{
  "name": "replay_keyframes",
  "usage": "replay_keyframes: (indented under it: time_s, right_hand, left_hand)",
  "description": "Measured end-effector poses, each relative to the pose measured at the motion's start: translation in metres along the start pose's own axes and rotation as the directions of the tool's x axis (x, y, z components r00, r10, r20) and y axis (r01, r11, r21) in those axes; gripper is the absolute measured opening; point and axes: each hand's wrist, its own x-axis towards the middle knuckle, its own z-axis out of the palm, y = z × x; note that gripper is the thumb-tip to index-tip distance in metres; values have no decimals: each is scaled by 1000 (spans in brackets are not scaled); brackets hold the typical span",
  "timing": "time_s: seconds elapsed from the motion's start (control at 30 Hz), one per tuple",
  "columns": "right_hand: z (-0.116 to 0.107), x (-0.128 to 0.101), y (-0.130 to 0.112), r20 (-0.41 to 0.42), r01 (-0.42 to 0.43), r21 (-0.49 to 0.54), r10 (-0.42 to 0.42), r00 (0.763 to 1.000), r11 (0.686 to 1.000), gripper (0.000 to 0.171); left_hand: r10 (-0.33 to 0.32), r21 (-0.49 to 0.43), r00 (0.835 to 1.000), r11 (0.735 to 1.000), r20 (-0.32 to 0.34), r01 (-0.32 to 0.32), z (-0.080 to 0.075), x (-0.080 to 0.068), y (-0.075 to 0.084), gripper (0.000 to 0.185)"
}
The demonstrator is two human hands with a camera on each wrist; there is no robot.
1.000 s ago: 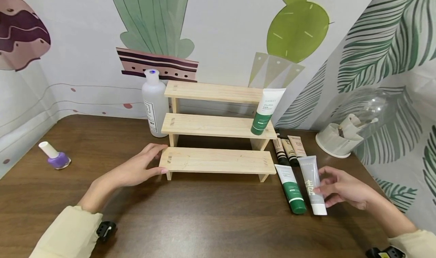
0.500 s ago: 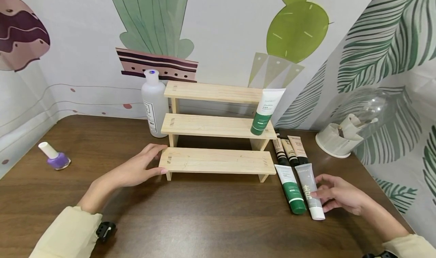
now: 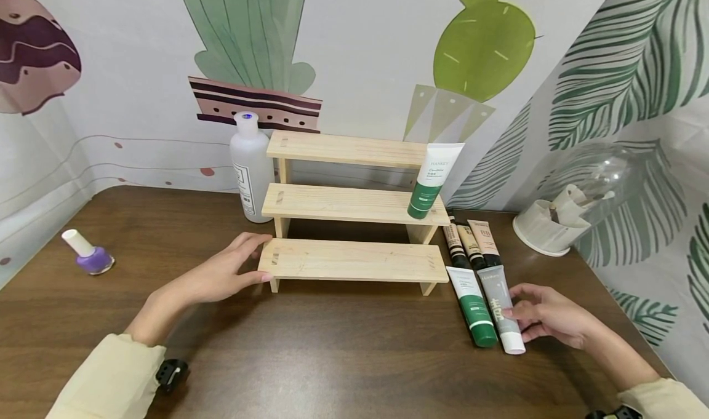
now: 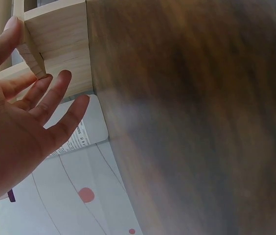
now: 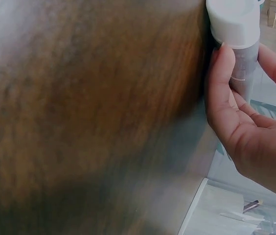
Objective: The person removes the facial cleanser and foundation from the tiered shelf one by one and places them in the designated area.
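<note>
At the left end of a three-tier wooden display shelf, my left hand holds the lowest board, thumb at the front corner and index finger at the back corner. The left wrist view shows the other fingers of this left hand spread out. My right hand pinches a grey squeeze tube with a white cap; the cap points toward me. This tube lies alongside a white-and-green squeeze tube on the table. Another white-and-green tube stands cap down at the right end of the middle board.
Several small cosmetic tubes lie right of the shelf. A translucent white bottle stands behind its left end. Purple nail polish is at far left on the brown table. A domed white holder stands back right.
My right hand has brought the grey tube down toward me and slightly left, beside the white-and-green tube. The left hand and shelf have stayed put.
</note>
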Motion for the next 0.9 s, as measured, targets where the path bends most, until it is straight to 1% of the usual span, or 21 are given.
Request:
replay_keyframes:
  time_s: [0.27,0.57,0.9]
  right_hand:
    - [0,-1,0,-22,-23,3,23,999,1000,36]
    - [-2,-3,0,-37,-40,-20,40,999,999,50]
    - [-2,-6,0,-47,-34,-21,33,998,999,51]
  left_hand:
    - [-17,2,1000,1000,5,17,-1,0,1,61]
    - [-5,5,1000,1000,4,5,-1,1,2,62]
    - [-5,4,1000,1000,6,5,-1,0,1,61]
